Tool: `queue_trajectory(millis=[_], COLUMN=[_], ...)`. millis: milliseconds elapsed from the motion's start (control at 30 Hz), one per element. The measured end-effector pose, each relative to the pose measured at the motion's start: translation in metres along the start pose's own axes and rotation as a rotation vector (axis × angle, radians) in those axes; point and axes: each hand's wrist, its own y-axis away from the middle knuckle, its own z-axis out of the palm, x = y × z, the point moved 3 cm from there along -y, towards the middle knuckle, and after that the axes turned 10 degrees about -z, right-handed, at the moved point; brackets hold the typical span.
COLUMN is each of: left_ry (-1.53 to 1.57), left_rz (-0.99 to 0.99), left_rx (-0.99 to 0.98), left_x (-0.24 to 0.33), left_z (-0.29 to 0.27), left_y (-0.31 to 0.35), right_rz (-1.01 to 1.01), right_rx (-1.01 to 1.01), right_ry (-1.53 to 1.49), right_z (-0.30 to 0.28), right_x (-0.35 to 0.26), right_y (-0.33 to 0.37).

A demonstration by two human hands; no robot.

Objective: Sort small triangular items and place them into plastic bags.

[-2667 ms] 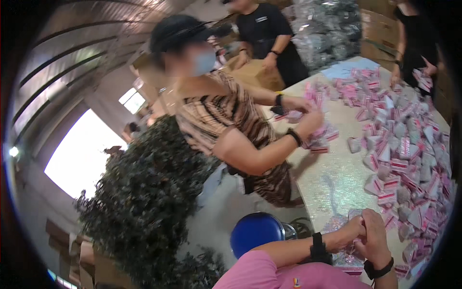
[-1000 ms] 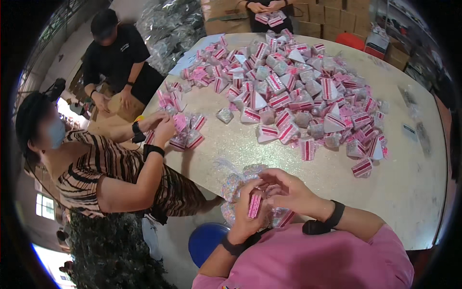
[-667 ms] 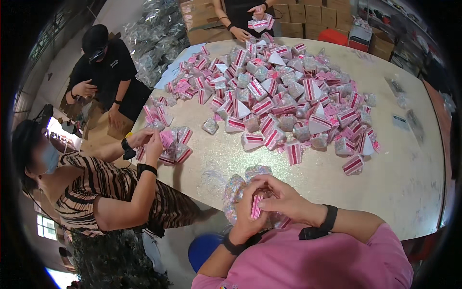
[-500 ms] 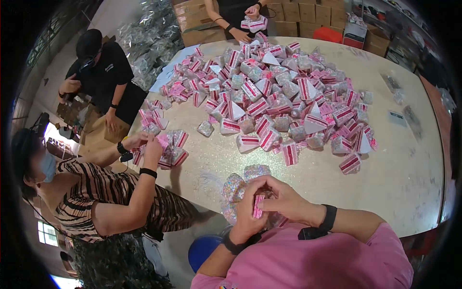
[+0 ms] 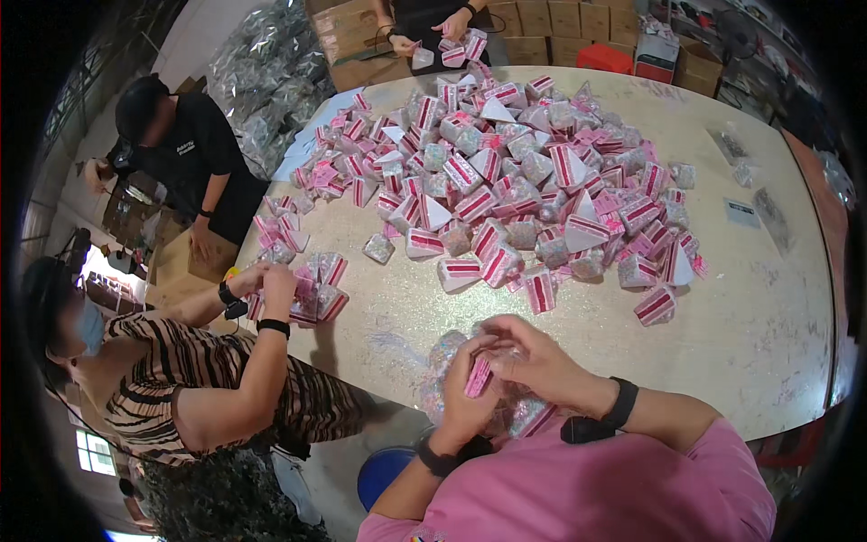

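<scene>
piece (image 5: 478, 378) (pink-striped) held in left hand (image 5: 465, 400)

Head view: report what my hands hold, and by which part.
The left hand cups a pink-striped packet around its sides; whether the right hand grips it cannot be told.

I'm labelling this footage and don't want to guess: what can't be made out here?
In the head view:
Pink striped piece: partly hidden by the left hand.
Right hand: blurred; its grip is unclear.
Blue stool: partly behind the left forearm.
Far co-worker: head cut off by the upper edge.
</scene>
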Motion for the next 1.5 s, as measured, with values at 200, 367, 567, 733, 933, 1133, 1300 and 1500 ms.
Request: queue_trajectory(millis=[200, 367, 567, 733, 933, 1133, 1300, 1500], left_ry=[0.127, 0.107, 0.134, 0.084, -0.146, -0.08, 0.071, 0.123], left_rz=[-0.254, -0.339, -0.383, -0.334, -0.255, -0.39, -0.526, -0.623], left_rx=[-0.186, -0.354, -0.405, -0.392, -0.033, 0.184, 0.438, 0.741], left_x=[-0.009, -0.015, -0.022, -0.026, -0.015, -0.021, -0.033, -0.018], left_z=[-0.003, -0.003, -0.003, -0.007, -0.027, -0.063, -0.121, -0.169], left_y=[-0.004, -0.007, -0.006, 0.005, 0.039, 0.081, 0.132, 0.177], right_rz=[-0.648, -0.688, -0.643, -0.612, -0.544, -0.23, 0.093, -0.349], right_rx=[-0.372, -0.492, -0.566, -0.563, -0.537, -0.587, -0.407, -0.407], right_ry=[0.918, 0.985, 1.148, 0.982, 0.937, 0.564, 0.543, 1.023], right_z=[-0.002, 0.0, 0.002, 0.008, 0.017, 0.04, -0.001, 0.017], right_x=[-0.034, -0.042, -0.032, -0.019, 0.001, 0.029, 0.111, 0.181], right_y=[-0.009, -0.015, -0.014, -0.01, -0.015, -0.036, -0.08, -0.078])
